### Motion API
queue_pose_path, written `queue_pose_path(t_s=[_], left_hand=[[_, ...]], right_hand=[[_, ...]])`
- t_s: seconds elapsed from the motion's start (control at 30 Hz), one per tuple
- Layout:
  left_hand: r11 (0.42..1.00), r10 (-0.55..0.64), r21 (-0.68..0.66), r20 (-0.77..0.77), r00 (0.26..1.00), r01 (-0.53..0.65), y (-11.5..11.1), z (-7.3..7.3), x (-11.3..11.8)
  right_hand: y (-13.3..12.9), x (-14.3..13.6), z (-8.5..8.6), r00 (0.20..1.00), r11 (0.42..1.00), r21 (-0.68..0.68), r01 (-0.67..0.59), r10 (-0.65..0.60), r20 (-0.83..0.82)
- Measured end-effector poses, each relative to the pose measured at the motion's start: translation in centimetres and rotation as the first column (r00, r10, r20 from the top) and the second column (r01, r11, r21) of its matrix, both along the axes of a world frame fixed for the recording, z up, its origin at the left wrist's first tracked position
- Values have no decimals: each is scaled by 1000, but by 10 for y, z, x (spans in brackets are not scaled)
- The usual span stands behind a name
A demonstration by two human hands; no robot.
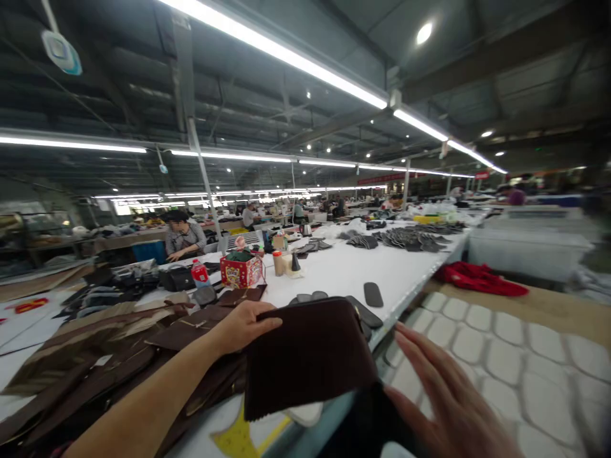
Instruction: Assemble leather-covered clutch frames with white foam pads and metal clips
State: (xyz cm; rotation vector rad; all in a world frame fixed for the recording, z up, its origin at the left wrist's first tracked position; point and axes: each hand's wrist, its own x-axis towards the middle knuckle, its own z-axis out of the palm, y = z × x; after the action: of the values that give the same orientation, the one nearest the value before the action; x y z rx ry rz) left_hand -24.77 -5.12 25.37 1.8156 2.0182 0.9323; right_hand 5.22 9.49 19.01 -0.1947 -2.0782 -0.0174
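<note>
A dark brown leather piece (pixel 310 356) with rounded upper corners is raised over the table's near edge. Its upper left corner is pinched between the thumb and fingers of my left hand (pixel 251 324). To the right of the piece, my right hand (pixel 439 388) is spread with its fingers apart, holding nothing. Brown leather parts (pixel 119 369) with zips lie heaped under and beside my left forearm. Behind the raised piece are grey rounded pads (pixel 365 312), and one more grey pad (pixel 373 294) lies alone on the white table.
A red patterned box (pixel 241 272), a red-capped bottle (pixel 200 273) and small containers (pixel 278 263) stand beyond the brown parts. Dark pieces (pixel 410 238) lie farther back. Right are white oval pads (pixel 508 324) and red cloth (pixel 482 279). A person (pixel 184 236) sits across the table.
</note>
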Motion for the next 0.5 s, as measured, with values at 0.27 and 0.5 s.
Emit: queue_pose_path(t_s=[0.27,0.5], left_hand=[[949,-213,-111,469,857,296,43,-48,91],[921,-158,-118,758,632,372,81,-84,127]], right_hand=[[-28,32,10,945,987,-114,110,-68,321],[0,121,3,830,850,-485,205,112,547]])
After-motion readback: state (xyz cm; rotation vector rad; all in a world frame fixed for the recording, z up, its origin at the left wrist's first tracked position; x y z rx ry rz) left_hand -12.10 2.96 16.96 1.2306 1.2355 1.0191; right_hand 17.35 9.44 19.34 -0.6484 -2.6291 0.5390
